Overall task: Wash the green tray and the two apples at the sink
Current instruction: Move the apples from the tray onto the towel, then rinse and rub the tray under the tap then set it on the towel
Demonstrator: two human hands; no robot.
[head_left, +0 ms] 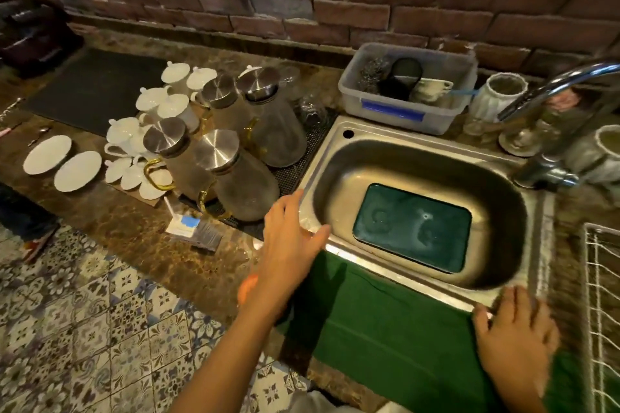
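A dark green tray [412, 227] lies flat on the bottom of the steel sink [339, 157], its wet surface facing up. My left hand [292, 238] hovers over the sink's front left corner with fingers straight, holding nothing. At the front right corner, my right hand [516, 332] rests on the rim with its fingers spread. No apples are in view. The faucet [550, 90] arches in from the right, and no water can be seen running.
A green cloth [385, 329] hangs over the counter edge in front of the sink. Left of the sink stand lidded glass pitchers [241, 178], white cups and saucers [63, 163]. A plastic tub [406, 87] sits behind the sink. A wire rack [604, 295] is at the right.
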